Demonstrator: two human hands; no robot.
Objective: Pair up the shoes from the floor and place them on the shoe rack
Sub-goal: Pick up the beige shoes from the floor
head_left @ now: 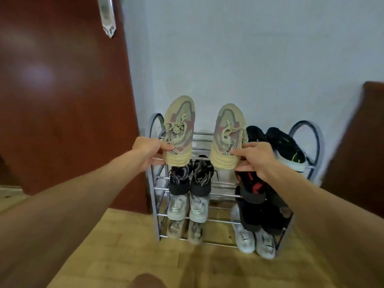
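I hold a pair of beige sneakers with pink-grey panels, one in each hand, toes pointing up at the wall. My left hand point(150, 151) grips the heel of the left beige sneaker point(180, 129). The heel of the right beige sneaker point(227, 134) is in my right hand point(256, 157). Both shoes hover just above the left and middle of the top shelf of the metal shoe rack point(202, 135). A black pair point(276, 142) lies on the top shelf at the right.
Lower shelves hold a dark pair point(190, 177), a black-red pair point(252, 187), a light grey pair point(188, 207), a black pair point(259, 217) and pale pairs point(252, 240) at the bottom. A red-brown door point(62, 96) stands left, brown furniture point(357, 146) right, wooden floor point(124, 246) below.
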